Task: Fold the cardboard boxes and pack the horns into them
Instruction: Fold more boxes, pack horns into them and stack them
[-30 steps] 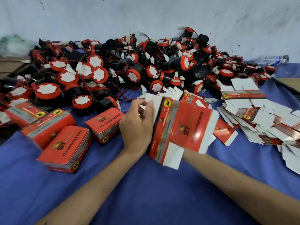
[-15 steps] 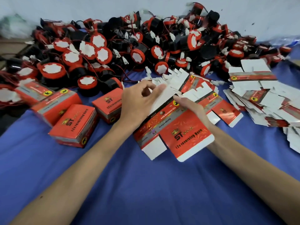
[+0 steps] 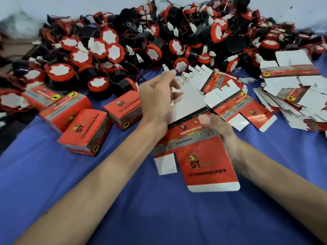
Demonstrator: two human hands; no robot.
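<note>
carton blank (image 3: 198, 152) hangs unfolded above the blue cloth (image 3: 159, 218), pinched at its right edge by the right hand (image 3: 215, 126); the left hand (image 3: 157, 98), fingers spread, touches its white flap. pulled crooked, that flap may crease, or the blank slip toward the horns (image 3: 113, 53).

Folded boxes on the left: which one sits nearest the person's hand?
The folded box just beside the left hand, almost touching its wrist. The other three folded boxes lie farther left on the blue cloth.
</note>
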